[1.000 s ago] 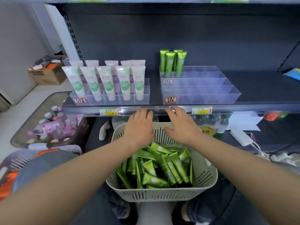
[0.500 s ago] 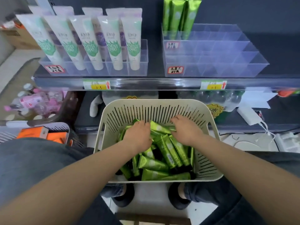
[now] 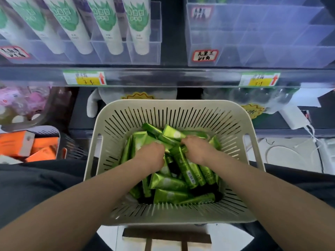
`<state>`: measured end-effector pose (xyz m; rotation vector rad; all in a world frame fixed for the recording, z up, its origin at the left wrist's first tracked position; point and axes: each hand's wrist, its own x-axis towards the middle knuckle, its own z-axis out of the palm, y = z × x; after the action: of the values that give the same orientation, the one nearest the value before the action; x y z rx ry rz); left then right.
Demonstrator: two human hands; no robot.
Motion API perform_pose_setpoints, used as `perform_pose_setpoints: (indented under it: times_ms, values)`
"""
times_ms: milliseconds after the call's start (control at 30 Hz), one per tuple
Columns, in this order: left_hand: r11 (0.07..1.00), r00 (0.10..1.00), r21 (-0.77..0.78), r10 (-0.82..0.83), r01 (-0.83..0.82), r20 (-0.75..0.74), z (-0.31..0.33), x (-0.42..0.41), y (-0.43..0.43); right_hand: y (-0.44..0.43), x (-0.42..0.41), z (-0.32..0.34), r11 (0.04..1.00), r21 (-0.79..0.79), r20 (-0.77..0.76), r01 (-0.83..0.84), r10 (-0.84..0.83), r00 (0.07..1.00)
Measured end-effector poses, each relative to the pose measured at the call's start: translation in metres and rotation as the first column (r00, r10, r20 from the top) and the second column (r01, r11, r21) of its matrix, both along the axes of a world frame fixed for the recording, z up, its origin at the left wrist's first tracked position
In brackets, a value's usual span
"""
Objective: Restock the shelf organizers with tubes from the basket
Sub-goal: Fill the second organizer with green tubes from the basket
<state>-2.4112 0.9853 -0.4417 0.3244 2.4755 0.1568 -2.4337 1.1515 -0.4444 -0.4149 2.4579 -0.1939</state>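
A cream slotted basket (image 3: 116, 124) sits in front of me, holding several shiny green tubes (image 3: 183, 163) in a loose pile. Both hands are down inside it. My left hand (image 3: 150, 154) is curled into the pile at the middle left, its fingers hidden among the tubes. My right hand (image 3: 197, 149) is curled over tubes at the middle right, fingertips hidden too. Above, on the shelf, a clear divided organizer (image 3: 262, 42) stands at the right with its front compartments bare.
A second clear organizer (image 3: 145, 55) at the upper left holds white tubes with green leaf prints (image 3: 137, 20). Price tags (image 3: 84, 78) line the shelf edge. Orange boxes (image 3: 21, 145) fill a bin at the left; a white charger (image 3: 293, 116) lies at the right.
My head has dropped closer to the basket. Both hands went from the far rim down into the pile of green tubes and curled among them.
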Motion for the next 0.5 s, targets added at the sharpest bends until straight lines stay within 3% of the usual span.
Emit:
perform_pose_setpoints:
  times_ms: [500]
  values:
    - [0.983, 0.991, 0.141, 0.107, -0.118, 0.081, 0.014, -0.012, -0.007, 0.006, -0.012, 0.03, 0.982, -0.124, 0.005, 0.141, -0.142, 0.99]
